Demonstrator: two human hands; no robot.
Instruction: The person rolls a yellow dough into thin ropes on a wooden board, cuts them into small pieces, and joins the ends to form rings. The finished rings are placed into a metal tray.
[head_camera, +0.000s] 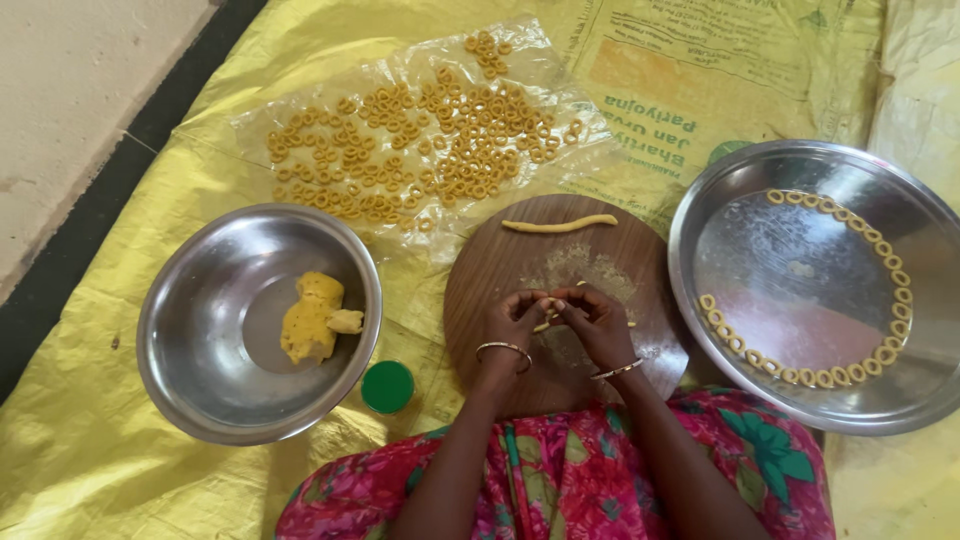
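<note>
Right now both hands meet over the round wooden board (560, 300), near its six o'clock edge. The left hand (515, 318) and right hand (598, 320) pinch a short dough strip (548, 306) between closed fingertips, each grip tight on it, seemingly curling it into a ring. This looks like the shaping step; joining the strip's two ends would call for a fine, steady pinch.

At twelve o'clock on the board lies a rolled dough rope (560, 224), untouched. Beyond it, a clear plastic sheet (300, 115) carries many finished rings (420, 140). At three o'clock a large steel plate (800, 240) holds a curved row of rings (880, 300) along its right rim, its middle bare. At nine o'clock a steel bowl (180, 330) holds a dough lump (312, 318), with a green lid (388, 386) just beside the bowl.

Plate and bowl rims flank the board closely, so sideways room is narrow; the way forward over the board is freer.
</note>
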